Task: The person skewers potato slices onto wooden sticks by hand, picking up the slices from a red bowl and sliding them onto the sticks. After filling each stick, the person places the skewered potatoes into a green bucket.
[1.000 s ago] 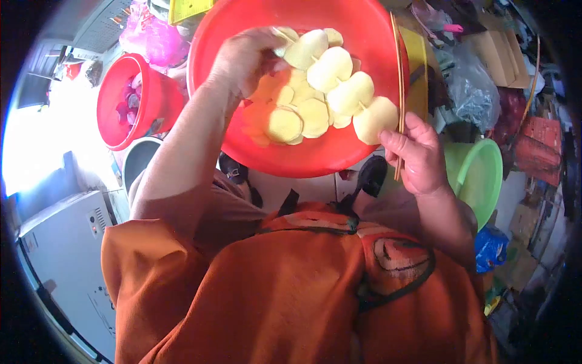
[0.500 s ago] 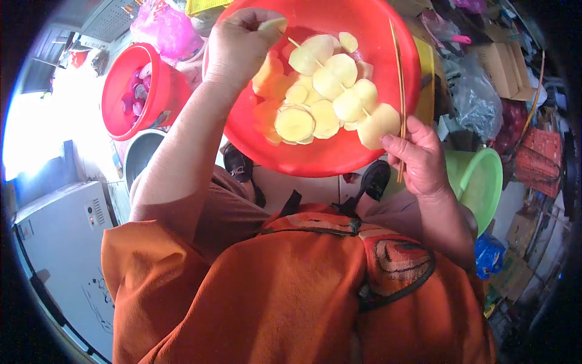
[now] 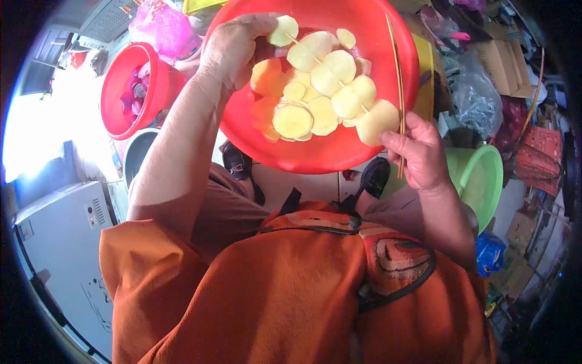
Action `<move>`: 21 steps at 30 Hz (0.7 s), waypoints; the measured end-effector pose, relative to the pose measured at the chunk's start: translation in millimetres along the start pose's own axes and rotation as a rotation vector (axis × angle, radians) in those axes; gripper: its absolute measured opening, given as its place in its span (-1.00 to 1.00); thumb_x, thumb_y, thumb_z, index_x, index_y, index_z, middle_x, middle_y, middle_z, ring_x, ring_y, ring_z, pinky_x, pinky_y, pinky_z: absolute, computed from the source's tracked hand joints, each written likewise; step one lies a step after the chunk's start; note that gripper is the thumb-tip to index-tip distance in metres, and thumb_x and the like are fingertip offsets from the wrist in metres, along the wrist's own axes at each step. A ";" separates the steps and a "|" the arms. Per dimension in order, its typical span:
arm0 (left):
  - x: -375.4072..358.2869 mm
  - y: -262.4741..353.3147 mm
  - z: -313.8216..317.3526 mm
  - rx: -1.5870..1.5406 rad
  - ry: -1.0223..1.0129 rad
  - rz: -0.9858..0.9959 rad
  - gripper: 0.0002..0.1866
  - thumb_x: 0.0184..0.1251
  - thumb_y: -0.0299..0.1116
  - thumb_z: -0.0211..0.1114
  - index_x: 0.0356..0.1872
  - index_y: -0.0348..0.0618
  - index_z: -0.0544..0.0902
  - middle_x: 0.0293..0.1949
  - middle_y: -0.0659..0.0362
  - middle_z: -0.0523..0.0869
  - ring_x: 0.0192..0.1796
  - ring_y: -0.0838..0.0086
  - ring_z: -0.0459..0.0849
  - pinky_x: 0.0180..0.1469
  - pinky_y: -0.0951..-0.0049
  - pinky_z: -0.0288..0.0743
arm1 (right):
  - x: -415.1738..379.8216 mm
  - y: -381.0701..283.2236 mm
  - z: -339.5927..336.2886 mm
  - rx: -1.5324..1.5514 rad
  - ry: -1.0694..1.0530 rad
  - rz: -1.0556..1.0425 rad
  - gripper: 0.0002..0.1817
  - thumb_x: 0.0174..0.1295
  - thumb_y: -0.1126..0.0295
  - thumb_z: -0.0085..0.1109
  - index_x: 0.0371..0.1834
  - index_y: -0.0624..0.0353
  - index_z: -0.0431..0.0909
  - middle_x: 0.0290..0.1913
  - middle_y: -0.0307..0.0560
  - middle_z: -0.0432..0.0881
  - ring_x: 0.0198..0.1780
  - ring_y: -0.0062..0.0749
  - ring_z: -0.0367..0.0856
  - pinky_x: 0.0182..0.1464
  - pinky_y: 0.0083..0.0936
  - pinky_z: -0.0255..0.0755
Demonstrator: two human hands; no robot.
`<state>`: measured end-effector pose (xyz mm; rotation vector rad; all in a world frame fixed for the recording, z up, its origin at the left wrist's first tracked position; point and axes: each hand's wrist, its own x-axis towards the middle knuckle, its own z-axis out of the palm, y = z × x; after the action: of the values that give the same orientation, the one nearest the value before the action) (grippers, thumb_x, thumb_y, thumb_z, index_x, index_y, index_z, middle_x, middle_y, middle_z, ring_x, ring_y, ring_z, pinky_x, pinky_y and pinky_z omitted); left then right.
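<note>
My left hand (image 3: 232, 53) is closed on a pale potato slice (image 3: 284, 31), which sits at the far tip of a thin skewer. Several potato slices (image 3: 333, 73) are threaded along that skewer, running diagonally down to my right hand (image 3: 418, 151). The right fingers pinch the near end beside the last slice. They also hold a few bare wooden skewers (image 3: 398, 73), pointing up and away. Underneath, loose potato slices (image 3: 293, 121) lie piled in a large red basin (image 3: 297, 162).
A red bucket (image 3: 171, 97) with purple pieces inside stands at the left, near a pink plastic bag (image 3: 160, 29). To the right are a green tub (image 3: 485, 182), a cardboard box (image 3: 506, 67) and a clear plastic bag (image 3: 476, 97). A white appliance (image 3: 60, 242) stands lower left.
My left hand has turned and brought its potato slice onto the skewer's far tip, with the slice now facing flat to view. The right hand has barely moved.
</note>
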<state>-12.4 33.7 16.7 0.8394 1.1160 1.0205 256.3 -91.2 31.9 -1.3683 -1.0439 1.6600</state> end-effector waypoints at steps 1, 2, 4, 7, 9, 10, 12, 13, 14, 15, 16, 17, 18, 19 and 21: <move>0.8 0.1 -0.7 -0.001 0.001 0.000 -0.67 0.34 -0.34 0.07 0.02 -0.35 0.52 -0.15 0.04 0.66 -0.14 0.39 0.66 -0.09 0.42 0.58 | -0.3 0.0 -0.2 0.008 -0.010 0.004 -0.82 0.09 0.42 0.25 -0.24 0.20 0.58 -0.50 -0.36 0.55 -0.56 -0.77 0.37 -0.50 -0.78 0.25; 1.6 0.3 -1.8 -0.020 -0.016 -0.016 -0.69 0.34 -0.35 0.06 -0.01 -0.36 0.51 -0.17 0.04 0.66 -0.15 0.39 0.66 -0.12 0.44 0.59 | -0.7 0.0 -0.5 0.017 -0.019 0.008 -0.82 0.08 0.42 0.26 -0.24 0.20 0.58 -0.51 -0.37 0.54 -0.56 -0.77 0.36 -0.51 -0.78 0.24; 2.2 1.4 -4.8 -0.041 -0.030 -0.032 -0.71 0.34 -0.36 0.06 -0.05 -0.36 0.51 -0.19 0.04 0.65 -0.15 0.39 0.66 -0.16 0.46 0.61 | -1.8 -0.1 -0.8 0.024 -0.025 0.016 -0.82 0.08 0.42 0.26 -0.24 0.19 0.58 -0.51 -0.37 0.54 -0.57 -0.78 0.35 -0.51 -0.78 0.23; 1.3 2.9 -7.3 -0.110 -0.044 -0.125 -0.75 0.34 -0.33 0.08 -0.08 -0.28 0.52 -0.23 0.08 0.67 -0.18 0.40 0.67 -0.19 0.47 0.61 | -2.2 1.0 -0.7 0.024 -0.032 0.026 -0.83 0.08 0.43 0.26 -0.25 0.19 0.58 -0.51 -0.37 0.53 -0.57 -0.78 0.35 -0.52 -0.78 0.22; -0.8 0.9 -6.5 -0.198 -0.040 -0.161 -0.76 0.33 -0.30 0.09 -0.10 -0.21 0.53 -0.25 0.10 0.68 -0.20 0.41 0.68 -0.20 0.43 0.62 | -2.0 2.8 -0.8 0.017 -0.034 0.028 -0.83 0.09 0.43 0.26 -0.26 0.19 0.58 -0.51 -0.37 0.53 -0.57 -0.78 0.35 -0.52 -0.78 0.22; 0.5 -1.3 -8.9 -0.199 -0.039 -0.161 -0.76 0.33 -0.30 0.09 -0.10 -0.21 0.53 -0.25 0.10 0.68 -0.20 0.41 0.68 -0.20 0.43 0.62 | -2.0 4.2 -1.1 0.024 -0.025 0.035 -0.83 0.09 0.43 0.26 -0.26 0.19 0.58 -0.51 -0.37 0.53 -0.57 -0.77 0.35 -0.51 -0.78 0.23; 4.4 -6.0 -15.1 -0.215 -0.122 -0.202 -0.75 0.34 -0.27 0.09 -0.08 -0.18 0.54 -0.22 0.13 0.68 -0.18 0.44 0.67 -0.16 0.38 0.59 | -1.7 5.3 -0.1 0.031 -0.016 0.040 -0.84 0.09 0.43 0.26 -0.26 0.19 0.58 -0.51 -0.37 0.54 -0.57 -0.77 0.35 -0.51 -0.78 0.23; 3.4 -6.2 -13.9 -0.215 -0.122 -0.202 -0.75 0.34 -0.27 0.09 -0.08 -0.18 0.54 -0.22 0.13 0.68 -0.18 0.44 0.67 -0.16 0.38 0.59 | -1.4 5.7 1.8 0.039 -0.006 0.031 -0.83 0.08 0.43 0.26 -0.26 0.19 0.58 -0.51 -0.36 0.54 -0.56 -0.77 0.36 -0.50 -0.78 0.24; 1.1 -6.9 -10.9 -0.195 -0.087 -0.218 -0.74 0.34 -0.25 0.10 -0.07 -0.16 0.55 -0.21 0.16 0.68 -0.18 0.45 0.66 -0.13 0.37 0.57 | -1.1 6.1 3.0 0.048 0.003 0.021 -0.83 0.08 0.44 0.26 -0.25 0.20 0.58 -0.50 -0.35 0.55 -0.56 -0.76 0.37 -0.49 -0.77 0.25; -1.2 -7.7 -7.5 -0.175 -0.052 -0.234 -0.73 0.34 -0.23 0.11 -0.07 -0.15 0.56 -0.20 0.18 0.68 -0.17 0.47 0.65 -0.09 0.36 0.54 | -0.8 6.9 3.2 0.048 0.004 0.022 -0.83 0.08 0.44 0.26 -0.25 0.20 0.58 -0.50 -0.35 0.55 -0.56 -0.76 0.37 -0.49 -0.77 0.25; -3.6 -8.2 -3.8 -0.175 -0.052 -0.236 -0.73 0.34 -0.23 0.11 -0.07 -0.15 0.56 -0.20 0.18 0.68 -0.17 0.47 0.65 -0.09 0.36 0.54 | -0.3 7.9 3.0 0.036 0.007 0.019 -0.83 0.09 0.44 0.25 -0.25 0.20 0.58 -0.50 -0.35 0.55 -0.55 -0.75 0.37 -0.49 -0.77 0.26; -6.3 -8.4 0.1 -0.145 -0.028 -0.244 -0.72 0.34 -0.22 0.11 -0.06 -0.14 0.57 -0.19 0.20 0.68 -0.17 0.48 0.64 -0.06 0.36 0.52 | 0.1 8.6 3.1 0.024 0.009 0.016 -0.84 0.09 0.44 0.24 -0.25 0.20 0.58 -0.50 -0.34 0.55 -0.54 -0.75 0.38 -0.48 -0.77 0.27; -7.6 -8.7 2.7 -0.114 -0.004 -0.251 -0.72 0.34 -0.20 0.12 -0.06 -0.14 0.57 -0.18 0.22 0.68 -0.17 0.49 0.64 -0.04 0.36 0.49 | 0.2 7.9 3.9 0.025 0.010 0.016 -0.84 0.09 0.44 0.24 -0.25 0.20 0.58 -0.50 -0.34 0.55 -0.54 -0.75 0.38 -0.48 -0.77 0.27; -7.4 -9.5 3.9 -0.114 -0.005 -0.252 -0.72 0.34 -0.20 0.12 -0.06 -0.14 0.57 -0.18 0.22 0.68 -0.17 0.49 0.64 -0.04 0.36 0.49 | 0.2 6.2 5.0 0.021 0.014 0.018 -0.84 0.10 0.43 0.24 -0.26 0.20 0.58 -0.49 -0.34 0.56 -0.54 -0.75 0.38 -0.48 -0.77 0.27; -6.9 -11.4 5.0 -0.123 -0.027 -0.286 -0.72 0.34 -0.20 0.13 -0.08 -0.13 0.58 -0.18 0.22 0.68 -0.19 0.50 0.63 -0.05 0.37 0.48 | 0.8 5.9 4.5 0.017 0.018 0.019 -0.85 0.11 0.43 0.23 -0.26 0.20 0.58 -0.49 -0.33 0.56 -0.54 -0.74 0.39 -0.48 -0.76 0.27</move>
<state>-5.9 23.3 9.5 0.5739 1.1027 0.8273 251.5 -93.4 26.7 -1.3838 -1.0076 1.6641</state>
